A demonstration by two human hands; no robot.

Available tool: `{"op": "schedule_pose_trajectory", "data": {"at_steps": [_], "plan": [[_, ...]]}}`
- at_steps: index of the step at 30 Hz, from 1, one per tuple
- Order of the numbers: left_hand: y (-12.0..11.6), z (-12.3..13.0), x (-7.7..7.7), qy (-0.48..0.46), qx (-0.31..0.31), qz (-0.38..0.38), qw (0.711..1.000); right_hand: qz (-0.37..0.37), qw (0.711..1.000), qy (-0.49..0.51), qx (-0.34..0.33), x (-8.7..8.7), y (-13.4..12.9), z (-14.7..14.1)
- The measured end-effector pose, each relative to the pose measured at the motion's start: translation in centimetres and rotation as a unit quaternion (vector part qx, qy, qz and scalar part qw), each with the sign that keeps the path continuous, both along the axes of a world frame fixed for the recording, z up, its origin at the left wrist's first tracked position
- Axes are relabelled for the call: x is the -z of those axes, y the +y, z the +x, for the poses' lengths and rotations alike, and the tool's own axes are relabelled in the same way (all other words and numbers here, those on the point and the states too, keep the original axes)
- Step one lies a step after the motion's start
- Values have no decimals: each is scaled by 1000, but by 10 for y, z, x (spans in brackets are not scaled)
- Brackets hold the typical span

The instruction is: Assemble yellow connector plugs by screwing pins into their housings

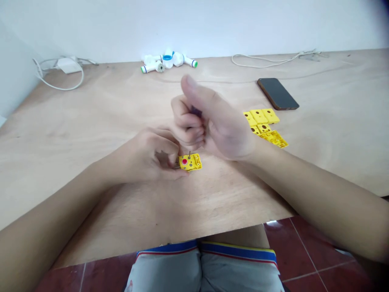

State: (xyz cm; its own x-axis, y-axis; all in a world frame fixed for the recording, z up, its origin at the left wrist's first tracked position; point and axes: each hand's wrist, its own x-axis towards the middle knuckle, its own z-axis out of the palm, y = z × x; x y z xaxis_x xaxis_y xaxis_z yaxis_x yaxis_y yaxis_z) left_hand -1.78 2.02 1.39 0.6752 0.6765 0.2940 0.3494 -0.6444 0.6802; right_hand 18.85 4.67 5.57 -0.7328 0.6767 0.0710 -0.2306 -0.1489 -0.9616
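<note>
My left hand (154,156) pinches the left end of a small yellow plastic piece (194,162) just above the wooden table. That piece has a red round button, several small metal dots and a short metal pin standing up near its top edge. Slightly blurred, my right hand (212,121) is raised above and to the right of it, fingers curled in and thumb pointing up. Something small and dark shows between its thumb and curled fingers, too hidden to name. More yellow plastic pieces (259,117) lie in rows right of my right hand, partly covered by it.
A dark phone (278,94) lies at the right rear. White pipe-like parts with green and blue rings (167,61) sit by the wall. A white adapter with cable (68,65) is at the back left, a white cable (264,61) at the back right. The table's front edge crosses above my lap.
</note>
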Motion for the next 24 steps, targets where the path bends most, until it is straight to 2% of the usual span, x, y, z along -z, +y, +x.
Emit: {"op": "schedule_pose_trajectory", "data": {"at_steps": [3,5,8,11,14,17,24], "plan": [[-2,-1,2,-7,-4,-28,1000,49,998,-25,-39,4,1,1],[-2,-1,1,-9,-6,-35,999,90,994,-48,-34,7,4,3],[0,0,-1,2,2,-3,1000,210,975,-74,24,9,10,9],[4,1,-2,12,12,29,999,338,932,-70,112,9,15,11],[5,2,-3,19,-7,39,999,365,917,-43,152,12,19,11],[3,1,-4,24,-12,48,998,384,909,-33,159,15,26,11],[6,-2,-2,13,10,63,998,461,880,-72,96,7,38,27]]}}
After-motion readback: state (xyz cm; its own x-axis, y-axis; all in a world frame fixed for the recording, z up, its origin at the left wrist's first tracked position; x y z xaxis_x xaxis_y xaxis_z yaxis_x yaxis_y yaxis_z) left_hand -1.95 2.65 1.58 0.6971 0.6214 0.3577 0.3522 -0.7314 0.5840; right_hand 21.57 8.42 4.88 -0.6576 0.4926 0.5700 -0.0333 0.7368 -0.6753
